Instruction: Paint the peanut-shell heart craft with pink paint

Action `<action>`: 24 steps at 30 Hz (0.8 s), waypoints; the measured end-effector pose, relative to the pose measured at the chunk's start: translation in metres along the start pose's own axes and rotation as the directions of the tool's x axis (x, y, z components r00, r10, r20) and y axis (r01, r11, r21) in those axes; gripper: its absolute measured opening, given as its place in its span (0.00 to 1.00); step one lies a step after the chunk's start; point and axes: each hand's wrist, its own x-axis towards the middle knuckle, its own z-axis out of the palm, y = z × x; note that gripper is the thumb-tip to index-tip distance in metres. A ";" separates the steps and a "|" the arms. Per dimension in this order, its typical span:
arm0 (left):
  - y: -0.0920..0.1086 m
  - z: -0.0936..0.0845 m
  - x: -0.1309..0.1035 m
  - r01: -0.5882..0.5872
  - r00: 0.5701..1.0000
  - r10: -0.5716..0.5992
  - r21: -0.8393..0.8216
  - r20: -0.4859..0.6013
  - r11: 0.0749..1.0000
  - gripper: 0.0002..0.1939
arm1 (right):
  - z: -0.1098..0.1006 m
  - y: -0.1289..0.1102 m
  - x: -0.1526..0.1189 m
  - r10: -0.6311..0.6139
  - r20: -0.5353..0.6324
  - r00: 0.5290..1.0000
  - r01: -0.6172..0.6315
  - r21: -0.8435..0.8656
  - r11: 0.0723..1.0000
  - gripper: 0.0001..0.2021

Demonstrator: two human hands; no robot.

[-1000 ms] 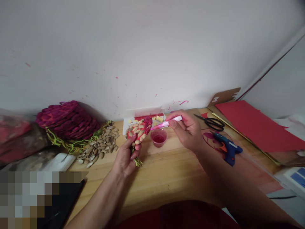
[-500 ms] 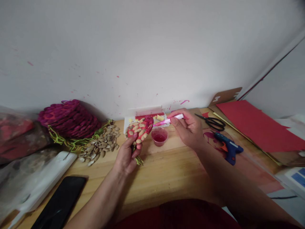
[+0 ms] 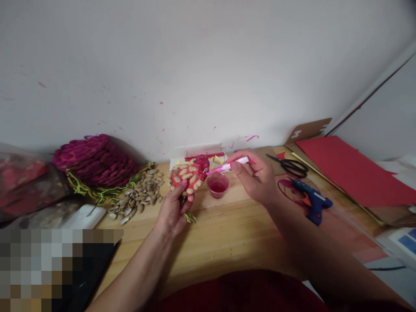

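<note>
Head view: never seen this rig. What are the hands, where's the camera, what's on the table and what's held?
There's no machine: these are a person's bare hands, and every picture comes from one camera worn on their head, looking forward and down.

The left hand holds a red piece studded with shells. The right hand holds a white-handled brush, pink tip beside that piece's magenta end; contact is hard to tell.

On the wooden table: a cup of red liquid, loose shells, a magenta stack, scissors, a blue glue gun and red sheets.
</note>
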 end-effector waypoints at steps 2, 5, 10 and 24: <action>0.000 0.000 0.000 0.000 1.000 0.000 -0.001 -0.006 1.000 0.11 | 0.000 0.000 0.000 0.009 -0.024 1.000 -0.010 -0.019 1.000 0.04; -0.001 0.000 0.001 -0.019 1.000 0.019 -0.004 0.001 1.000 0.12 | 0.000 0.000 0.000 0.014 -0.023 1.000 -0.015 -0.017 1.000 0.05; -0.002 -0.003 0.003 -0.044 0.999 0.044 0.014 0.008 0.999 0.15 | 0.001 0.000 0.000 0.022 -0.005 1.000 -0.022 -0.003 1.000 0.05; -0.004 -0.004 0.004 -0.060 0.998 0.061 0.025 -0.014 0.998 0.17 | 0.000 -0.003 0.001 0.024 -0.035 0.999 -0.026 -0.054 0.998 0.04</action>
